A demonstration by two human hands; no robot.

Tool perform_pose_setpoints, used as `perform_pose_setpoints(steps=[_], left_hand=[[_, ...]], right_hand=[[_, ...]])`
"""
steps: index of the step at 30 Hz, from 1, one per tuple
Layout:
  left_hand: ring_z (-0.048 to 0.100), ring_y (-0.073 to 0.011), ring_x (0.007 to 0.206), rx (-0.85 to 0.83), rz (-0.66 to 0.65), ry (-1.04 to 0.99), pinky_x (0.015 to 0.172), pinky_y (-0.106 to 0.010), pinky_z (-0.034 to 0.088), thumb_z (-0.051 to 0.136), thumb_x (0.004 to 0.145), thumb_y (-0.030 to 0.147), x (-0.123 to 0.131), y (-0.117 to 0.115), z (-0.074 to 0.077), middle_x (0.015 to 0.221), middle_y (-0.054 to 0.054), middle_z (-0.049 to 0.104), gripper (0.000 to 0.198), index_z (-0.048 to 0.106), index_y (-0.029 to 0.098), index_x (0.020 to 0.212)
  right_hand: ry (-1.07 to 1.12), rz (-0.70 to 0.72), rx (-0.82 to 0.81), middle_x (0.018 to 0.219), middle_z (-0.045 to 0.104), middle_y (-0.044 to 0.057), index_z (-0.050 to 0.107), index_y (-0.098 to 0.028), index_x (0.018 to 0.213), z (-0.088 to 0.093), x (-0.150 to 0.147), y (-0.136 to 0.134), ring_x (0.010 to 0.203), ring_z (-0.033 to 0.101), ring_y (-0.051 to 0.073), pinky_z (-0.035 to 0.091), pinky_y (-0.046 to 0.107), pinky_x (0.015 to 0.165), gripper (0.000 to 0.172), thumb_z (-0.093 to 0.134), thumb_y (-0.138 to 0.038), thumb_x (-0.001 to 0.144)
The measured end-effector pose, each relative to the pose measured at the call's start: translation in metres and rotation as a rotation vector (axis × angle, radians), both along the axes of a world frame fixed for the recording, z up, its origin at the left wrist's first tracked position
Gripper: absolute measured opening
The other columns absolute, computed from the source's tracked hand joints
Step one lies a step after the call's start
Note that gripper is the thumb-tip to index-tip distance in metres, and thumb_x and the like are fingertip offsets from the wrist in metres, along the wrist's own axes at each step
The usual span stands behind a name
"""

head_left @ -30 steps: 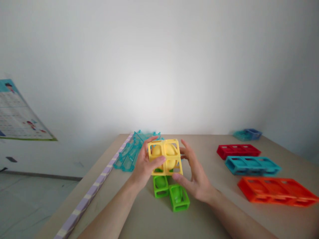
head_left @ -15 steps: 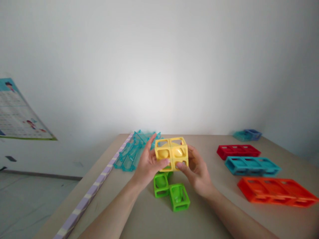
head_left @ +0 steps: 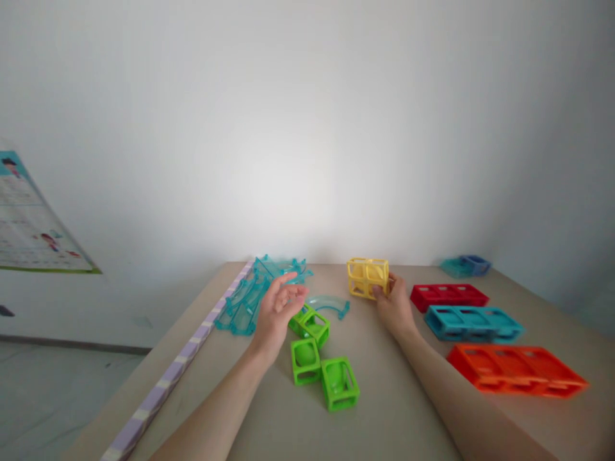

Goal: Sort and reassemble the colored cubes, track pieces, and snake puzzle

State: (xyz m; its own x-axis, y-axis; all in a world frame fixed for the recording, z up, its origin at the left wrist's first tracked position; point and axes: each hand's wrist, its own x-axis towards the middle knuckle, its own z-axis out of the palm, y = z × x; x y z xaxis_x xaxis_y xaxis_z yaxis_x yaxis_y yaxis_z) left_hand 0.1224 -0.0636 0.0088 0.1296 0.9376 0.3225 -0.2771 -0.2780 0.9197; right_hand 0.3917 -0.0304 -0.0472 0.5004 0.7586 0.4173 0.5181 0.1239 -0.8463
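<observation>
A poster (head_left: pixel 33 224) is hanging on the wall at far left, off the table. A purple-and-white striped strip (head_left: pixel 182 366) is running along the left edge of the table (head_left: pixel 384 416), marking that border; just inside it, clear teal track pieces (head_left: pixel 247 294) are lying in a loose pile, kept apart from the blocks.

The left hand (head_left: pixel 277 310) is hovering over the far end of the green blocks (head_left: pixel 305 362), fingers spread and lightly curled, holding nothing; the green blocks are sitting in a bent row with open faces up, so their hollows are showing. A curved clear track piece (head_left: pixel 329 302) is lying flat between the two hands.

The yellow block (head_left: pixel 368 277) is standing toward the far middle of the table, beyond the green ones. The right hand (head_left: pixel 396 306) is gripping it at its near right corner, thumb on the front face and fingers round the side, leaving most of the block uncovered; it is probably resting on the table, though its underside is hard to make out.

Further right, a red frame (head_left: pixel 446 295), a teal frame (head_left: pixel 473 322) and an orange frame (head_left: pixel 516 368) are lying flat in a row, apart from each other; small teal and blue blocks (head_left: pixel 466 264) are sitting at the far right corner.
</observation>
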Motion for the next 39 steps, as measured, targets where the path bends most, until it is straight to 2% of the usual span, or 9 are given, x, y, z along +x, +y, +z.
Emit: perform_pose_setpoints(steps=[6, 9, 11, 13, 16, 19, 23, 31, 39], left_hand=[[0.062, -0.0211, 0.097, -0.009, 0.012, 0.009, 0.083, -0.033, 0.047, 0.067, 0.080, 0.028, 0.000, 0.001, 0.000, 0.094, -0.006, 0.067, 0.041, 0.054, 0.019, 0.118], [0.062, -0.0207, 0.094, -0.007, 0.026, 0.001, 0.079, -0.031, 0.047, 0.067, 0.078, 0.028, 0.000, 0.004, -0.002, 0.091, -0.006, 0.067, 0.040, 0.056, 0.019, 0.116], [0.061, -0.0185, 0.085, 0.001, 0.056, -0.013, 0.073, -0.028, 0.047, 0.067, 0.077, 0.029, 0.000, 0.007, -0.003, 0.086, -0.004, 0.066, 0.035, 0.059, 0.019, 0.110], [0.058, -0.0156, 0.074, 0.022, 0.107, -0.028, 0.066, -0.026, 0.044, 0.067, 0.076, 0.028, 0.000, 0.009, -0.005, 0.078, -0.001, 0.063, 0.028, 0.062, 0.018, 0.102], [0.053, -0.0131, 0.065, 0.061, 0.179, -0.049, 0.060, -0.024, 0.040, 0.066, 0.076, 0.028, -0.001, 0.012, -0.007, 0.070, 0.000, 0.060, 0.020, 0.064, 0.017, 0.092], [0.051, -0.0130, 0.062, 0.086, 0.208, -0.062, 0.059, -0.024, 0.039, 0.066, 0.077, 0.030, -0.002, 0.012, -0.007, 0.066, 0.002, 0.058, 0.018, 0.064, 0.017, 0.089], [0.051, -0.0133, 0.061, 0.102, 0.212, -0.036, 0.060, -0.024, 0.038, 0.066, 0.077, 0.031, -0.004, 0.012, -0.007, 0.065, 0.002, 0.058, 0.017, 0.065, 0.018, 0.088], [0.050, -0.0129, 0.062, 0.093, 0.210, -0.012, 0.060, -0.025, 0.038, 0.066, 0.077, 0.031, -0.004, 0.012, -0.006, 0.065, 0.002, 0.057, 0.018, 0.064, 0.017, 0.087], [0.050, -0.0129, 0.060, 0.091, 0.214, -0.028, 0.059, -0.025, 0.038, 0.067, 0.074, 0.031, -0.003, 0.011, -0.003, 0.063, 0.002, 0.056, 0.017, 0.065, 0.018, 0.085]], right_hand=[[-0.115, -0.103, -0.103, 0.117, 0.061, 0.019, 0.047, -0.013, 0.125, 0.006, -0.001, -0.004, 0.109, 0.059, 0.033, 0.047, 0.046, 0.092, 0.050, 0.054, -0.024, 0.076], [-0.182, -0.169, -0.098, 0.125, 0.053, 0.024, 0.044, -0.007, 0.129, 0.018, -0.007, -0.014, 0.121, 0.048, 0.037, 0.040, 0.052, 0.100, 0.057, 0.053, -0.020, 0.075], [-0.283, -0.192, -0.030, 0.129, 0.049, 0.023, 0.044, -0.008, 0.131, 0.027, -0.017, -0.024, 0.127, 0.042, 0.036, 0.035, 0.053, 0.104, 0.057, 0.051, -0.016, 0.075], [-0.444, -0.167, 0.088, 0.131, 0.047, 0.018, 0.043, -0.014, 0.134, 0.033, -0.030, -0.032, 0.124, 0.045, 0.032, 0.040, 0.047, 0.102, 0.056, 0.045, -0.013, 0.078], [-0.601, -0.039, 0.071, 0.141, 0.040, 0.014, 0.034, -0.020, 0.141, 0.033, -0.048, -0.036, 0.123, 0.048, 0.029, 0.050, 0.042, 0.093, 0.060, 0.042, -0.013, 0.082], [-0.702, -0.019, 0.018, 0.150, 0.029, 0.015, 0.029, -0.017, 0.144, 0.024, -0.050, -0.026, 0.131, 0.040, 0.031, 0.046, 0.046, 0.099, 0.066, 0.044, -0.012, 0.080], [-0.748, -0.123, 0.023, 0.149, 0.028, 0.018, 0.026, -0.011, 0.144, 0.016, -0.034, -0.006, 0.133, 0.036, 0.031, 0.038, 0.047, 0.106, 0.067, 0.044, -0.012, 0.079], [-0.772, -0.331, -0.044, 0.141, 0.033, 0.023, 0.035, -0.004, 0.138, 0.026, -0.018, 0.016, 0.126, 0.038, 0.035, 0.038, 0.046, 0.100, 0.062, 0.047, -0.012, 0.078], [-0.798, -0.404, -0.037, 0.136, 0.035, 0.021, 0.040, -0.013, 0.136, 0.027, -0.011, 0.020, 0.120, 0.040, 0.037, 0.037, 0.048, 0.098, 0.057, 0.051, -0.019, 0.080]])
